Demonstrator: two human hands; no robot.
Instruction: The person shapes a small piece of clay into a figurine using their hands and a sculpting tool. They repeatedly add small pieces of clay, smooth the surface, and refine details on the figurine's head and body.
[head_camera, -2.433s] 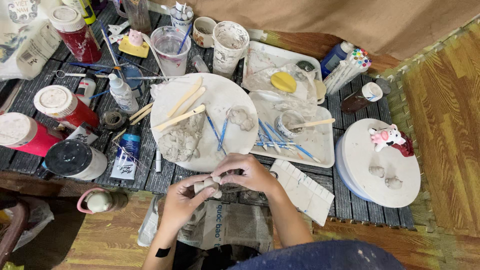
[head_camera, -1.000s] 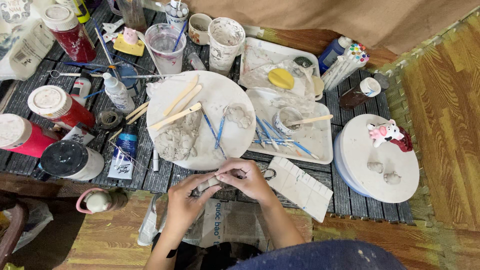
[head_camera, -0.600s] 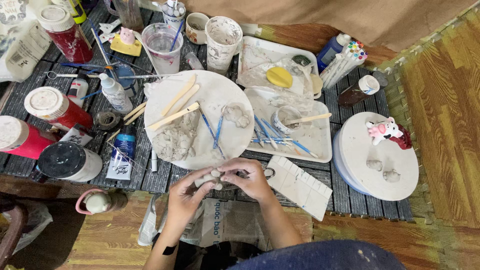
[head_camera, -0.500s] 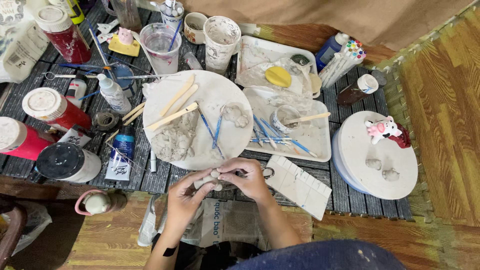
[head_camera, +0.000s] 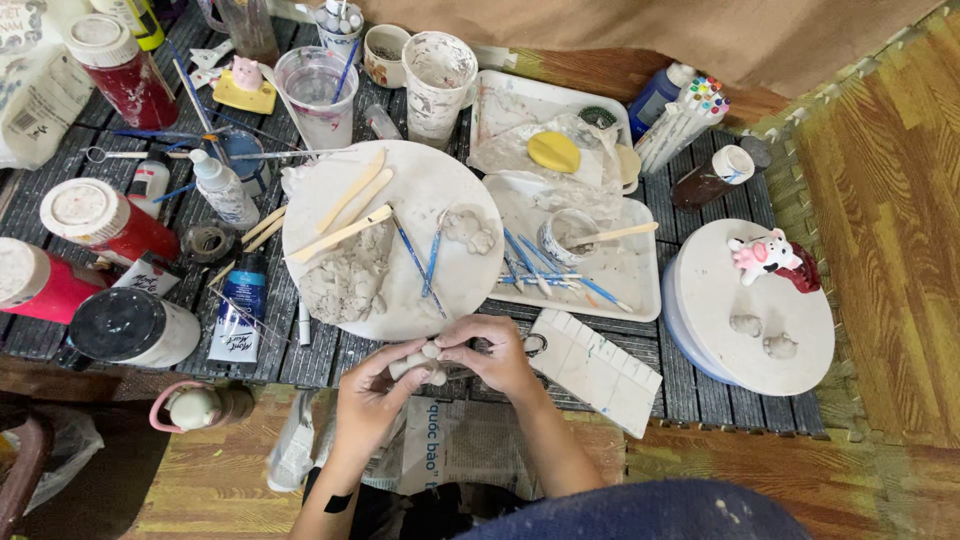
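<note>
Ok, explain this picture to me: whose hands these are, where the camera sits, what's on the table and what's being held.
The one view comes from a camera worn on a person's head, looking down. No machine here: the left hand and right hand are that person's own, pinching a small grey clay piece between them at the table's near edge. Beyond it lies a round white board with clay lumps, wooden sticks and blue brushes. To the right are a white tray and a round stand bearing a little pink-and-white figurine. Red jars stand on the left.
</note>
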